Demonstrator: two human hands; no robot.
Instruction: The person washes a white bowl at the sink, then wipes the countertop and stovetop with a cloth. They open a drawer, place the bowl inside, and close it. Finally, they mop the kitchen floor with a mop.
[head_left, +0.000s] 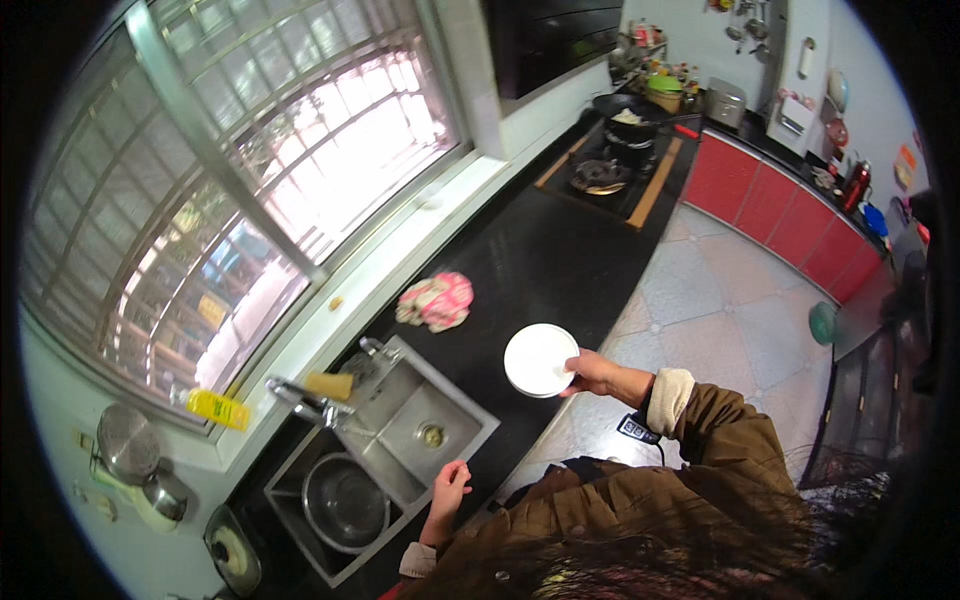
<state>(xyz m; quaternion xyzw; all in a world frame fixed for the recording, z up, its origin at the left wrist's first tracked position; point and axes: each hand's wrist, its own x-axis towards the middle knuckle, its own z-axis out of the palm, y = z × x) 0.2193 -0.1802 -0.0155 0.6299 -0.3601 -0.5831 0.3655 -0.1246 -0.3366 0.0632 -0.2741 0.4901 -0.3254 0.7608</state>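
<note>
My right hand (589, 373) grips the rim of a white round plate or shallow bowl (536, 358), held over the black countertop near its front edge. Low at the front edge of the double steel sink (487, 426), my left hand (451, 480) has its fingers curled; whether it holds anything small cannot be told. A steel basin (346, 502) sits in the left sink compartment, and the right compartment shows its drain (431, 436). Beyond the plate, a crumpled pink and white cloth (436, 301) lies on the counter.
Behind the sink are a faucet (304, 401) and a yellow sponge (328, 385). A yellow bottle (217, 409) stands by the window. Farther along the counter is a gas stove (600, 177) with a black wok (630, 109). Red cabinets (780, 202) line the far side.
</note>
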